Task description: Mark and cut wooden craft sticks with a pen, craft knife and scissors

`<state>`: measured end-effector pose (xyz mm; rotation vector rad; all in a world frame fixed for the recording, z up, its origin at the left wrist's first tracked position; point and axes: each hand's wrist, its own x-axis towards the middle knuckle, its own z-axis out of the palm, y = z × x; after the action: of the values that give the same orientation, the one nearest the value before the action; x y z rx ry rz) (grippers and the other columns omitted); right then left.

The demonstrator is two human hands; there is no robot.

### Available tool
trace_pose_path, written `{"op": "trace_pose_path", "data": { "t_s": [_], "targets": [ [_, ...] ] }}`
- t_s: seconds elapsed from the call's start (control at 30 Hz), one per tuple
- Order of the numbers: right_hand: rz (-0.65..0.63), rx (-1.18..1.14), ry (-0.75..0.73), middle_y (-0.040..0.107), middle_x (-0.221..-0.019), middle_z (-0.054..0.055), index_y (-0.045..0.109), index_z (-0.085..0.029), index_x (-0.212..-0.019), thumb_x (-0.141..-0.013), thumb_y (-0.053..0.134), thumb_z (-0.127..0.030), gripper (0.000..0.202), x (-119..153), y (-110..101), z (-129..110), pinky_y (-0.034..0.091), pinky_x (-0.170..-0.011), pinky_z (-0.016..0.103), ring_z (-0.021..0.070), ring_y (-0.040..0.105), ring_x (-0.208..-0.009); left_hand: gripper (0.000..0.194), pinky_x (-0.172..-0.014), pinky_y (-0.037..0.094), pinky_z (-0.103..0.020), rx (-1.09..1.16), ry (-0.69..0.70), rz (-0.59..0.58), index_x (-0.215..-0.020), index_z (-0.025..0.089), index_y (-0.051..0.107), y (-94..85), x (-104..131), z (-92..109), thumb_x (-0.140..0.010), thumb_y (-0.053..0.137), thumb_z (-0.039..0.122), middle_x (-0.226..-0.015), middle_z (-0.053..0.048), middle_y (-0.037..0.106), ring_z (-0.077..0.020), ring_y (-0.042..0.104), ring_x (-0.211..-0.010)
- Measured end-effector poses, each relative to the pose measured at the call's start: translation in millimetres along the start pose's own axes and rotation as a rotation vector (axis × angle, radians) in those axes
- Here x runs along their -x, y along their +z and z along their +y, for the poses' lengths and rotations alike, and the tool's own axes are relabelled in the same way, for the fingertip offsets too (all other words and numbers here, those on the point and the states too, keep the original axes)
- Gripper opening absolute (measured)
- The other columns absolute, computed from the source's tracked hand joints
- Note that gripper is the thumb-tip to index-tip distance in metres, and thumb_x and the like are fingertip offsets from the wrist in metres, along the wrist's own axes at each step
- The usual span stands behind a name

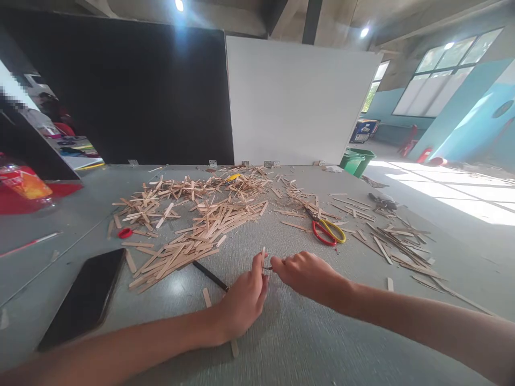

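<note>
My left hand (243, 303) pinches a small wooden stick (263, 258) upright between thumb and fingers, near the middle of the grey table (306, 343). Just right of it, my right hand (303, 273) is closed around a small dark tool (269, 268), whose tip touches or nearly touches the stick; most of the tool is hidden in the fist. Under and beside my left hand lie loose wooden sticks (206, 297) and a black pen-like rod (210, 275).
Heaps of wooden sticks (217, 220) spread behind the hands. Red-and-yellow-handled scissors (328, 230) lie at right, a black phone (84, 297) at left. A red ring (125, 233) sits beside the heap. Black and white panels (298, 102) stand at the back edge.
</note>
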<state>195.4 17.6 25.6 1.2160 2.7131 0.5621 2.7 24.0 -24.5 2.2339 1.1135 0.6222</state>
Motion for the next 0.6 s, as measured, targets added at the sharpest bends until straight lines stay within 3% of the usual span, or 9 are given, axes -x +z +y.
{"op": "trace_pose_path", "data": {
  "t_s": [0.1, 0.17, 0.37, 0.5, 0.6],
  "targets": [
    [-0.012, 0.027, 0.103, 0.068, -0.065, 0.004, 0.062, -0.009, -0.105, -0.089, 0.054, 0.005, 0.023, 4.9, -13.2, -15.1, 0.022, -0.04, 0.029, 0.0187, 0.066, -0.049, 0.046, -0.055, 0.045, -0.029, -0.025, -0.017, -0.017, -0.149, 0.01, 0.031, 0.4, 1.2, 1.4, -0.106, 0.03, 0.025, -0.07, -0.003, 0.064, -0.0204, 0.062, -0.054],
    [-0.03, 0.024, 0.103, 0.066, -0.063, 0.003, 0.063, -0.009, -0.102, -0.086, 0.054, 0.008, 0.025, 5.3, -13.4, -15.2, 0.021, -0.039, 0.031, 0.0195, 0.066, -0.047, 0.047, -0.055, 0.044, -0.028, -0.026, -0.014, -0.021, -0.15, 0.009, 0.03, -0.6, 2.0, 2.3, -0.107, 0.027, 0.025, -0.066, -0.001, 0.062, -0.0196, 0.061, -0.053],
    [-0.033, -0.039, -0.077, 0.071, -0.067, 0.0, 0.062, -0.015, -0.11, -0.098, 0.057, -0.007, 0.015, 0.1, 4.7, 14.0, 0.025, -0.044, 0.031, 0.0169, 0.069, -0.056, 0.05, -0.064, 0.05, -0.032, -0.042, 0.016, -0.029, -0.153, 0.01, 0.027, -0.4, 1.8, 2.0, -0.106, 0.029, 0.025, -0.083, -0.01, 0.07, -0.0232, 0.069, -0.069],
    [-0.032, -0.001, 0.043, 0.07, -0.066, 0.004, 0.064, -0.011, -0.106, -0.089, 0.056, 0.004, 0.024, 4.6, -9.0, -6.0, 0.023, -0.041, 0.029, 0.0161, 0.066, -0.05, 0.05, -0.06, 0.05, -0.032, -0.087, -0.027, -0.028, -0.153, 0.008, 0.03, 3.0, 2.4, 3.8, -0.106, 0.028, 0.024, -0.078, -0.01, 0.071, -0.0244, 0.069, -0.063],
    [-0.042, 0.017, 0.101, 0.069, -0.065, 0.003, 0.063, -0.013, -0.104, -0.086, 0.056, 0.007, 0.027, 4.7, -10.0, -12.9, 0.022, -0.039, 0.029, 0.0165, 0.067, -0.05, 0.05, -0.066, 0.053, -0.034, -0.099, -0.036, -0.018, -0.154, 0.008, 0.027, 1.9, 2.9, 5.7, -0.106, 0.025, 0.023, -0.088, -0.014, 0.074, -0.0246, 0.072, -0.07]
  ]
}}
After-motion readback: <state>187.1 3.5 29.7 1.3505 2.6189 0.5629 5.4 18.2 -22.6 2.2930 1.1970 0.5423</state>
